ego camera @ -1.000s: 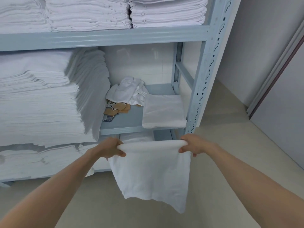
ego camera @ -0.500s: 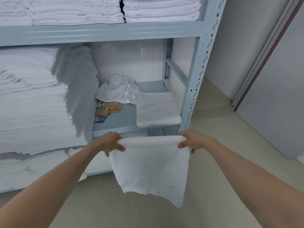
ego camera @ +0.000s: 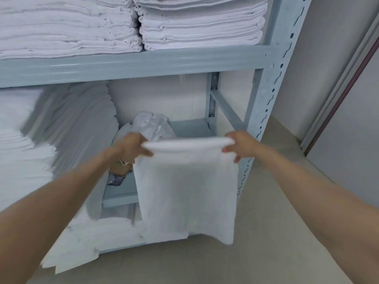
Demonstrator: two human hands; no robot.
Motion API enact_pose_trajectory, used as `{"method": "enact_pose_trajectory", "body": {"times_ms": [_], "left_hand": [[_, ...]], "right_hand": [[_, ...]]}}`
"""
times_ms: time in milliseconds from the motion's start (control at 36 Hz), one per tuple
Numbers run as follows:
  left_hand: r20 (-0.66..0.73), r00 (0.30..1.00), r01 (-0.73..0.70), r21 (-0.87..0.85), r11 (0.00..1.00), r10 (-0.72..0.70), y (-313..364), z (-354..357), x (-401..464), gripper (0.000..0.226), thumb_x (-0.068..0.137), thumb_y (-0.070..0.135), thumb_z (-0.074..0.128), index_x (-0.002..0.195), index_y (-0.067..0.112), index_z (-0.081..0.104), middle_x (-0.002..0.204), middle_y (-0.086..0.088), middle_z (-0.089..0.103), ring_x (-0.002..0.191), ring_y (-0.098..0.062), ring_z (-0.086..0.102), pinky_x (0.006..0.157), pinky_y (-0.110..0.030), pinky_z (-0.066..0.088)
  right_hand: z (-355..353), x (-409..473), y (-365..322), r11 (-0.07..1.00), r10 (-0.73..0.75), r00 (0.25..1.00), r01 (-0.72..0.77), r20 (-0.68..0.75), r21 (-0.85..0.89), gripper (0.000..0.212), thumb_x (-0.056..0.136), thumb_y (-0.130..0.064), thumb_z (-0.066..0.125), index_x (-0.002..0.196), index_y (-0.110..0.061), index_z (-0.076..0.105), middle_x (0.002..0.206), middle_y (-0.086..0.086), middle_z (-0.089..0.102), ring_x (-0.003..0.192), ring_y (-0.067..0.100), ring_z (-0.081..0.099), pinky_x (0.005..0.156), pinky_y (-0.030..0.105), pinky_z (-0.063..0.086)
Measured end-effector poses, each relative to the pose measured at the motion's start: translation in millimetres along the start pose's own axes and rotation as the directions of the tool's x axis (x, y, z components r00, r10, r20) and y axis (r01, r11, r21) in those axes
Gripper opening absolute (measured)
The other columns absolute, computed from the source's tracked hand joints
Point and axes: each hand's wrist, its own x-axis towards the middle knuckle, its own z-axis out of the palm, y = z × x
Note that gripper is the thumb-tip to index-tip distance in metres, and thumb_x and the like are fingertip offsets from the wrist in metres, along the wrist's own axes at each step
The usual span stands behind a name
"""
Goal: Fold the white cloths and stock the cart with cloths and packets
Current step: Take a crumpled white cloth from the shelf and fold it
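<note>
A folded white cloth [ego camera: 186, 189] hangs in front of the middle shelf, held by its top fold. My left hand [ego camera: 131, 147] grips the left end and my right hand [ego camera: 240, 145] grips the right end. Behind the cloth a crumpled white cloth [ego camera: 152, 126] lies at the back of the shelf. A few brown and dark packets [ego camera: 119, 175] lie on the shelf board under my left wrist. The hanging cloth hides the folded cloth that lies on the shelf. No cart is in view.
A grey-blue metal rack [ego camera: 264, 111] holds tall stacks of white linen [ego camera: 53, 144] at left and more stacks [ego camera: 201, 23] on the upper shelf. Beige floor [ego camera: 266, 232] spreads right of the rack. A door frame [ego camera: 344, 95] stands at far right.
Both hands have lifted the cloth up and forward, from below the shelf edge to level with the middle shelf. The view has moved closer to the rack.
</note>
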Motion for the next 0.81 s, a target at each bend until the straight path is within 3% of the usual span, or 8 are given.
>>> {"method": "enact_pose_trajectory", "body": {"times_ms": [139, 222, 389, 472, 556, 639, 694, 806], "left_hand": [[-0.471, 0.866, -0.155, 0.064, 0.986, 0.167, 32.9, -69.2, 57.2, 0.022, 0.089, 0.024, 0.075, 0.105, 0.009, 0.075, 0.093, -0.021, 0.075, 0.085, -0.036, 0.071, 0.071, -0.036, 0.051], [-0.528, 0.809, -0.203, 0.161, 0.966, 0.258, 35.7, -74.9, 80.7, 0.019, 0.09, 0.022, 0.073, 0.103, 0.008, 0.076, 0.094, -0.022, 0.075, 0.089, -0.036, 0.07, 0.066, -0.033, 0.035], [-0.456, 0.851, -0.265, 0.06, 0.963, 0.262, 15.3, 6.7, 120.7, 0.022, 0.089, 0.0, 0.068, 0.11, 0.002, 0.075, 0.103, -0.024, 0.074, 0.095, -0.037, 0.071, 0.074, -0.03, 0.044], [-0.321, 0.906, -0.281, 0.034, 0.959, 0.277, -6.8, 74.8, 141.9, 0.032, 0.091, -0.001, 0.059, 0.119, 0.004, 0.071, 0.119, -0.021, 0.07, 0.111, -0.036, 0.065, 0.092, -0.038, 0.049], [-0.142, 0.943, -0.274, 0.186, 0.944, 0.302, -37.6, 156.6, 153.1, 0.05, 0.093, 0.001, 0.061, 0.142, 0.009, 0.054, 0.145, -0.011, 0.054, 0.133, -0.022, 0.051, 0.108, -0.025, 0.035], [0.02, 0.935, -0.348, 0.265, 0.899, 0.355, -60.9, 232.4, 148.2, 0.059, 0.094, -0.004, 0.058, 0.149, 0.011, 0.044, 0.154, -0.006, 0.044, 0.132, -0.017, 0.05, 0.108, -0.02, 0.031], [0.16, 0.968, -0.228, 0.254, 0.94, 0.192, -69.2, 260.1, 138.7, 0.059, 0.102, 0.001, 0.038, 0.156, 0.023, 0.03, 0.164, 0.003, 0.026, 0.137, -0.022, 0.039, 0.114, -0.023, 0.023], [0.042, 0.995, -0.094, -0.02, 0.995, 0.095, -71.0, 266.5, 141.1, 0.052, 0.089, -0.002, 0.055, 0.138, 0.016, 0.059, 0.151, -0.006, 0.049, 0.13, -0.028, 0.049, 0.11, -0.023, 0.027]], "right_hand": [[-72.0, 64.6, -52.1, 0.977, -0.202, 0.879, 0.152, -0.431, -0.149, 0.025, 0.089, -0.011, 0.07, 0.114, -0.009, 0.065, 0.111, 0.015, 0.061, 0.091, 0.03, 0.062, 0.073, 0.043, 0.057], [-77.2, 84.8, -53.7, 0.936, -0.296, 0.779, 0.121, -0.553, -0.331, 0.024, 0.092, -0.004, 0.062, 0.116, -0.003, 0.062, 0.115, 0.019, 0.057, 0.104, 0.034, 0.054, 0.08, 0.034, 0.041], [-12.6, 106.3, 6.3, 0.926, -0.314, 0.703, 0.078, -0.638, -0.37, 0.052, 0.071, 0.031, 0.046, 0.115, 0.005, 0.058, 0.119, 0.025, 0.049, 0.112, 0.039, 0.046, 0.084, 0.037, 0.039], [42.3, 114.7, 61.4, 0.918, -0.189, 0.804, -0.059, -0.564, -0.391, 0.053, 0.074, 0.028, 0.045, 0.118, 0.001, 0.052, 0.125, 0.02, 0.044, 0.119, 0.035, 0.041, 0.078, 0.037, 0.045], [103.3, 113.8, 119.9, 0.812, 0.012, 0.933, -0.22, -0.361, -0.54, 0.049, 0.087, 0.011, 0.052, 0.131, -0.006, 0.039, 0.136, 0.011, 0.036, 0.13, 0.027, 0.035, 0.077, 0.031, 0.05], [155.6, 99.6, 162.1, 0.755, 0.21, 0.957, -0.288, -0.199, -0.589, 0.059, 0.084, 0.009, 0.06, 0.134, -0.01, 0.034, 0.142, 0.01, 0.031, 0.132, 0.028, 0.035, 0.09, 0.034, 0.054], [174.9, 92.8, 171.7, 0.785, 0.274, 0.942, -0.334, -0.191, -0.522, 0.055, 0.083, 0.01, 0.06, 0.128, -0.011, 0.037, 0.138, 0.01, 0.032, 0.122, 0.028, 0.043, 0.09, 0.037, 0.054], [176.8, 98.0, 169.0, 0.875, 0.319, 0.914, -0.386, -0.251, -0.291, 0.036, 0.086, 0.004, 0.052, 0.119, -0.006, 0.043, 0.127, 0.012, 0.034, 0.109, 0.029, 0.047, 0.091, 0.04, 0.051]]}}
